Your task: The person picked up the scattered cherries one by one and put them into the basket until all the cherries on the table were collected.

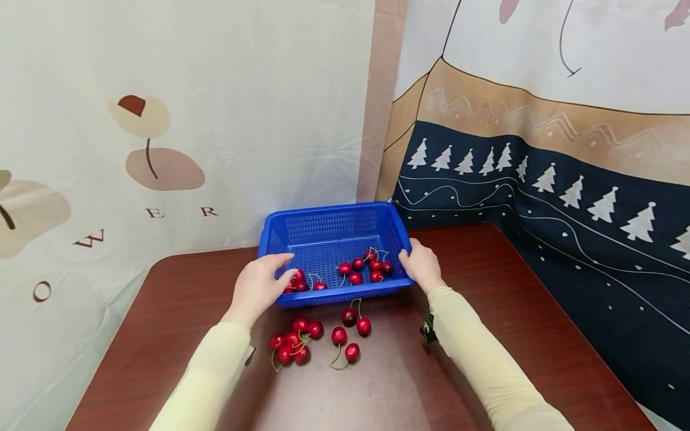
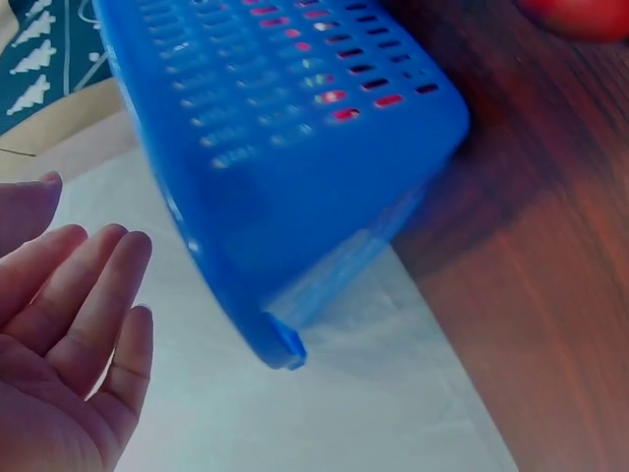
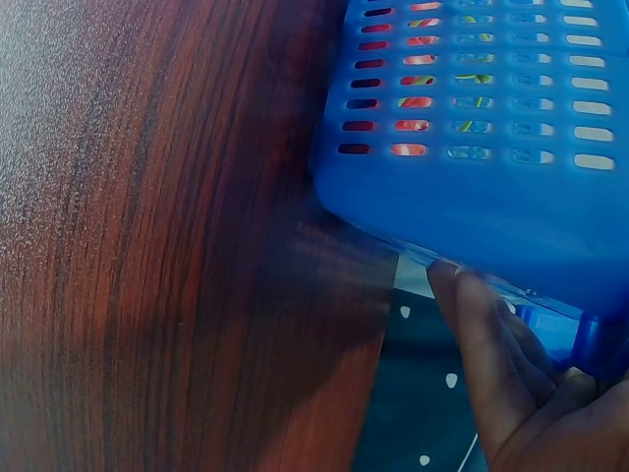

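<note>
A blue plastic basket (image 1: 345,291) with slotted walls stands toward the back of the table. My right hand (image 1: 423,263) grips its right rim, with the fingers against the outer wall in the right wrist view. Over the front left corner is my left hand (image 1: 257,284), its fingers loosely bent and holding nothing; the left wrist view shows it apart from the basket wall (image 2: 285,197). Inside the basket, red cherries (image 1: 375,265) with stems lie at the right, and a few more cherries (image 1: 320,286) sit at the front left, partly hidden by the left hand.
On the brown wooden table (image 1: 399,383), a cluster of cherries (image 1: 302,354) lies in front of the basket. To its right are several looser cherries (image 1: 352,352). A pale printed cloth (image 1: 280,120) hangs behind the table, and a dark tree-patterned cloth (image 1: 539,239) hangs along the right.
</note>
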Available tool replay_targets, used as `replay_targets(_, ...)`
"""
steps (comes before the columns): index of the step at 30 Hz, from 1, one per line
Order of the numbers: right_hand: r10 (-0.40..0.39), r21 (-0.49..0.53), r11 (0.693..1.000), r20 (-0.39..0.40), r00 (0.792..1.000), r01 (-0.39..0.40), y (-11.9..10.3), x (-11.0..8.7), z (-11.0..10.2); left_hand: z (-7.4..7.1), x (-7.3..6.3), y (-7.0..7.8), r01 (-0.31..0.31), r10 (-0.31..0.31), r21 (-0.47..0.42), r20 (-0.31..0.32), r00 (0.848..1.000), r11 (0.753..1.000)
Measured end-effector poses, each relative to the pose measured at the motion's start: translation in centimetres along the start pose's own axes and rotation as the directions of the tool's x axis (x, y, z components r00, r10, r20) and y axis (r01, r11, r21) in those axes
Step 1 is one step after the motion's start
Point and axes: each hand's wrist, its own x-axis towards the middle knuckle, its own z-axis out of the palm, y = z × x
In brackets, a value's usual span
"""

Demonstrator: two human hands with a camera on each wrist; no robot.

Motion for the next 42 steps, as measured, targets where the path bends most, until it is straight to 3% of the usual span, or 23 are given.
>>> replay_targets(5,-0.002,0.002,1.0,-0.004,1.0,0.002,0.0,-0.1,0.0,-0.2,-1.0,0.8,-0.03,0.03,-0.009,-0.006,1.0,1.0)
replay_targets(11,0.001,-0.001,1.0,-0.004,1.0,-0.001,-0.1,-0.1,-0.1,-0.1,-2.5,1.5,-0.133,0.132,-0.002,-0.069,0.989,0.991)
replay_targets(18,0.004,-0.003,1.0,-0.003,1.0,-0.004,-0.1,-0.1,-0.1,0.2,-4.5,1.7,-0.303,0.314,0.097,-0.134,0.94,0.948)
replay_targets(25,0.0,0.002,1.0,-0.003,1.0,0.0,-0.1,-0.1,-0.2,1.2,-6.4,1.2,-0.385,0.4,0.13,-0.121,0.909,0.914)
replay_targets(27,-0.002,0.002,1.0,-0.004,1.0,0.002,-0.1,-0.1,-0.2,1.6,-6.9,1.0,-0.392,0.405,0.129,-0.101,0.909,0.911)
replay_targets(34,-0.001,-0.003,1.0,0.0,1.0,0.001,-0.1,-0.1,-0.1,3.4,-8.2,0.2,-0.316,0.312,0.137,0.051,0.949,0.939)
replay_targets(42,0.005,0.004,1.0,0.006,1.0,-0.005,-0.1,0.0,0.0,4.6,-8.5,-0.3,-0.337,0.332,0.134,0.064,0.941,0.932)
